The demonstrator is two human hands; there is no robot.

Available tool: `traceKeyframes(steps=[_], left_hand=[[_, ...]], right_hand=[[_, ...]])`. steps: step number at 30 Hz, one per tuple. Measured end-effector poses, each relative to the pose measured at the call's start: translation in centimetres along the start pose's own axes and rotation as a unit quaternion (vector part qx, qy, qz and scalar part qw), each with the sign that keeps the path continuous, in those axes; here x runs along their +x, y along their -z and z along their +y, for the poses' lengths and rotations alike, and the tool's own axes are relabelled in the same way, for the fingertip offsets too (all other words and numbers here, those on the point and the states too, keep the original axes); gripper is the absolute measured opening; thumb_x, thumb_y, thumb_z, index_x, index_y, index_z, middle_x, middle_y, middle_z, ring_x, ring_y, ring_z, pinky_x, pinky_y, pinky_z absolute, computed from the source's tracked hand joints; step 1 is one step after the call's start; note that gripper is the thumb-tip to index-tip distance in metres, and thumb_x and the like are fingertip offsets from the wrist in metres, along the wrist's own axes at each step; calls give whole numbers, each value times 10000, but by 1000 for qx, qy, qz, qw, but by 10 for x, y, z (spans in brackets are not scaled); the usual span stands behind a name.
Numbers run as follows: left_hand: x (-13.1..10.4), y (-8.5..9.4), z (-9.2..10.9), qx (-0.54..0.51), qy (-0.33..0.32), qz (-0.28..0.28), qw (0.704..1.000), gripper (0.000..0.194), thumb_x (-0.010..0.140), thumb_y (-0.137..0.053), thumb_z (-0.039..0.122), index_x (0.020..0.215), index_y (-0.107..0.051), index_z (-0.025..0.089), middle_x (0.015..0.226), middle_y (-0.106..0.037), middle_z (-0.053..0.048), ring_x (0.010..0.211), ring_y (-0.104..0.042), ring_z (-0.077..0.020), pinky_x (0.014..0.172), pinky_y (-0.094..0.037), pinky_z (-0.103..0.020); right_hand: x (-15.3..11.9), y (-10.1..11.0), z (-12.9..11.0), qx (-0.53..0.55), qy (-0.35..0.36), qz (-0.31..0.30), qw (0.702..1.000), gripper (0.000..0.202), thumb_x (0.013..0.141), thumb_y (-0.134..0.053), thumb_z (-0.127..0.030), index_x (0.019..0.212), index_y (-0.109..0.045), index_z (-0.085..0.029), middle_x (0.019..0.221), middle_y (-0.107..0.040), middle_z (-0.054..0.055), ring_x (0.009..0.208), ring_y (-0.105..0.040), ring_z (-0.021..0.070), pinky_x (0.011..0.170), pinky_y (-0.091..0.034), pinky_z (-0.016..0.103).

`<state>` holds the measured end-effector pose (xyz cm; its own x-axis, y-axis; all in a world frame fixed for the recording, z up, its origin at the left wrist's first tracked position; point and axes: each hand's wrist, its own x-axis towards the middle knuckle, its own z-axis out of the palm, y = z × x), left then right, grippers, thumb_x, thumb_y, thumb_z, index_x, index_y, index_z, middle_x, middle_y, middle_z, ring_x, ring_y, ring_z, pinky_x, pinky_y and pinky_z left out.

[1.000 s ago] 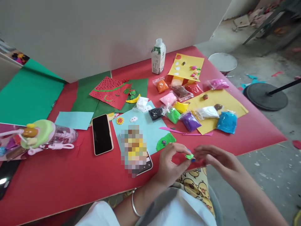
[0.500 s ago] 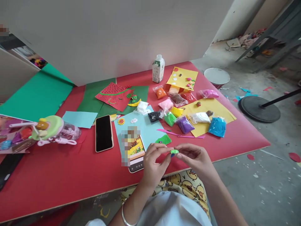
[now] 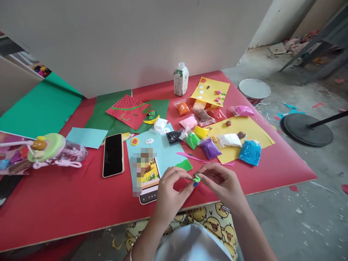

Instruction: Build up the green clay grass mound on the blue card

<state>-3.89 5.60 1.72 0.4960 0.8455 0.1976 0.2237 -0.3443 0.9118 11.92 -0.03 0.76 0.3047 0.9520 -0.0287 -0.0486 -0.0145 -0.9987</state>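
Between my fingertips is a small piece of light green modelling clay [image 3: 196,178] with a bit of dark blue at its lower edge. My left hand [image 3: 171,188] pinches it from the left, and my right hand [image 3: 221,181] pinches it from the right. Both hands are above the table's front edge. Just beyond them lies a flat green clay patch [image 3: 185,165] on a light blue sheet [image 3: 165,152]. A phone with a bright cartoon picture [image 3: 150,177] rests left of my left hand. Two pink plastic clay tools [image 3: 189,156] lie past my fingers.
Several bags of coloured clay, among them a purple bag [image 3: 210,148] and a blue bag [image 3: 250,152], lie on the red table [image 3: 67,206]. A dark phone [image 3: 113,156], a carton bottle [image 3: 181,79] and a lidded cup [image 3: 51,148] stand or lie around. A bucket [image 3: 254,89] is on the floor.
The green clay piece has turned between my fingers, now showing a curved shape. My hands have shifted slightly left and down in view, while the camera view has also shifted a little.
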Motion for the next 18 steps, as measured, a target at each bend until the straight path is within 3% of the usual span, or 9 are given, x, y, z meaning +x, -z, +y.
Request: traceKeyframes(steps=[5,9,13,18], left_hand=[[-1,0,4,26,26,38,999,129,797,-644,139,898,-614,214,870,-653,-8,816,-620,-143,745,-513,-264],[-5,-2,2,35,30,53,998,168,819,-628,141,961,-649,228,909,-673,-15,843,-637,-147,764,-529,-274],[-10,1,-2,63,-10,39,997,211,841,-620,153,1025,-672,243,993,-674,-32,936,-642,-161,827,-529,-299],[-15,7,-6,82,-51,39,995,106,838,-642,152,901,-685,225,892,-681,-22,892,-639,-164,793,-520,-294]], right_hand=[[-1,0,0,-34,-28,-60,997,191,879,-628,-351,884,-760,-213,841,-770,72,780,-732,214,708,-612,296],[-4,-8,4,-9,-23,-40,999,199,877,-631,-362,942,-746,-213,877,-769,72,814,-734,216,721,-613,298],[-8,-18,8,25,1,0,1000,184,813,-716,-308,966,-645,-233,877,-738,34,810,-725,177,717,-609,262],[-14,-23,11,-1,14,7,1000,173,819,-713,-306,889,-575,-230,775,-688,5,735,-704,145,655,-587,220]])
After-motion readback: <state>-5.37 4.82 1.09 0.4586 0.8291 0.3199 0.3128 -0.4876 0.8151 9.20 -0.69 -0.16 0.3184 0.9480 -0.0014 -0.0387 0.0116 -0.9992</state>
